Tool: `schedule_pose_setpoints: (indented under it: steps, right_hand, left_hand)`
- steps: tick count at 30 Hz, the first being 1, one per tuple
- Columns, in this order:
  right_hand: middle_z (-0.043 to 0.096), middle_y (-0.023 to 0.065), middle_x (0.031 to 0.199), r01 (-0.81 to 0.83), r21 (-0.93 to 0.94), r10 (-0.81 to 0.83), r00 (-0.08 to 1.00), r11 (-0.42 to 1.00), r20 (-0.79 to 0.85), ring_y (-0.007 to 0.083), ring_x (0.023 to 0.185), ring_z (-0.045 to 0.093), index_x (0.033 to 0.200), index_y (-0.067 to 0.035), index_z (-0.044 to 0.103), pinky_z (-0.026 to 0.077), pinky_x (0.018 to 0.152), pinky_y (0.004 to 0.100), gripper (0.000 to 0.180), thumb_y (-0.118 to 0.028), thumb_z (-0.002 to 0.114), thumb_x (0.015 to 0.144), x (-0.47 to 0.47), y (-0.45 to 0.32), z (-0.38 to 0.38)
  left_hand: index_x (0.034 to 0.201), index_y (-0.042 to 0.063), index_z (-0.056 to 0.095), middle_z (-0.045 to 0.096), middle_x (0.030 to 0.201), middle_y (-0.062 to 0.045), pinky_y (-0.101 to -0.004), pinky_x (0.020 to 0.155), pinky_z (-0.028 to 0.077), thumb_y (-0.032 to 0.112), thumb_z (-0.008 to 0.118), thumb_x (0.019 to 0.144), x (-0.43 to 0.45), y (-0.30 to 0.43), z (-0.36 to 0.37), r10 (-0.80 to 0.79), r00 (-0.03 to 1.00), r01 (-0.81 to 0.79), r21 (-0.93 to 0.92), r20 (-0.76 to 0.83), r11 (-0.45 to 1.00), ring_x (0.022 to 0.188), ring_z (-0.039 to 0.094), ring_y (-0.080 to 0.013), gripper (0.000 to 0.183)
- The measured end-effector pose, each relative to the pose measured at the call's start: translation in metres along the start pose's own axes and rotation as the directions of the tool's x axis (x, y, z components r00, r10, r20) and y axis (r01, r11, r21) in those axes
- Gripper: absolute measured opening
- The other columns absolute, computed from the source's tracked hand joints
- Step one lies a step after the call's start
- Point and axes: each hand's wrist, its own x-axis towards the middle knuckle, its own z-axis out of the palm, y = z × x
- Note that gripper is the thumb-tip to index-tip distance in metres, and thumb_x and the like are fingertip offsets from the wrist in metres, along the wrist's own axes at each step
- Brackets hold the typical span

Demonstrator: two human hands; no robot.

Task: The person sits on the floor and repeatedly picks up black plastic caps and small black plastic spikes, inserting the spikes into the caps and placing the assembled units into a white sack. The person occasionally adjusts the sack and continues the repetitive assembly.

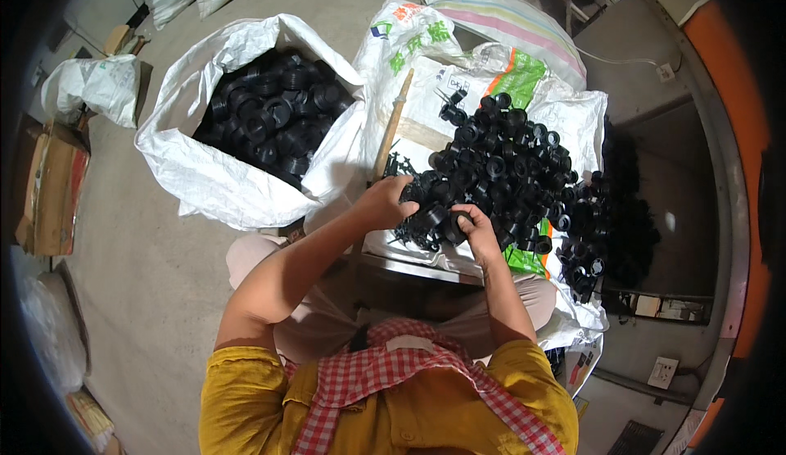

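Many black plastic ring-shaped fittings [491,166] lie heaped on white woven sacks [424,102] spread over a low table. My right hand [482,234] grips one black fitting [455,226] between thumb and fingers at the near edge of the heap. Just left of it, my left hand [390,203] reaches over thin black plastic scraps [417,234], fingers curled and thumb apart; whether it holds anything cannot be told. A wooden stick [393,126] stands out beyond the left hand. To the left, an open white woven sack [178,166] holds many black threaded plastic parts [270,111].
A full striped sack [509,19] lies behind the table. Cardboard boxes [52,197] and a white bag [110,86] are at the far left. The table's metal edge [424,269] runs above my knees. On the right are a wall socket [663,372] and an orange panel [724,148].
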Motion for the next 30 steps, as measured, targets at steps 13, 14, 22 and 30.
schedule_pose_setpoints:
  steps: [13,14,22,30]
  right_hand:
    - [0.054,0.0078,0.123,-0.089,0.196,-0.003,0.904,0.977,0.427,0.0179,0.112,0.051,0.127,-0.003,0.050,0.037,0.099,0.0310,0.047,-0.003,0.057,0.080,-0.064,-0.053,0.023]
    - [0.052,0.0070,0.125,-0.083,0.122,0.019,0.890,0.989,0.457,0.0173,0.113,0.050,0.135,0.000,0.043,0.036,0.100,0.0305,0.061,-0.013,0.064,0.078,-0.069,-0.056,0.023]
    - [0.063,0.0112,0.094,0.264,-0.415,-0.152,0.946,0.870,0.285,0.0262,0.092,0.060,0.101,-0.003,0.060,0.041,0.090,0.0350,0.022,-0.006,0.066,0.080,-0.078,-0.049,0.042]
    - [0.056,0.0091,0.068,0.433,-0.621,-0.187,0.887,0.653,0.422,0.0288,0.072,0.057,0.085,-0.003,0.055,0.042,0.082,0.0389,0.010,-0.010,0.061,0.084,-0.084,-0.057,0.045]
  left_hand:
    - [0.091,0.003,0.054,0.056,0.078,-0.002,-0.0257,0.058,0.045,0.022,0.072,0.080,-0.011,0.029,-0.007,-0.028,0.867,0.465,-0.789,0.497,0.401,0.068,0.054,-0.0107,0.029]
    - [0.090,0.003,0.054,0.057,0.079,-0.003,-0.0263,0.059,0.045,0.021,0.072,0.079,-0.013,0.030,-0.008,-0.049,0.878,0.435,-0.750,0.476,0.498,0.070,0.054,-0.0109,0.028]
    - [0.100,-0.001,0.059,0.061,0.085,-0.008,-0.0305,0.074,0.051,0.018,0.070,0.078,-0.034,0.019,0.021,0.021,0.981,0.106,-0.627,0.193,0.772,0.079,0.062,-0.0174,0.031]
    - [0.094,0.007,0.059,0.064,0.085,-0.010,-0.0358,0.071,0.055,0.016,0.065,0.079,-0.033,0.051,-0.012,0.371,0.784,-0.509,0.174,0.497,0.843,0.087,0.065,-0.0326,0.018]
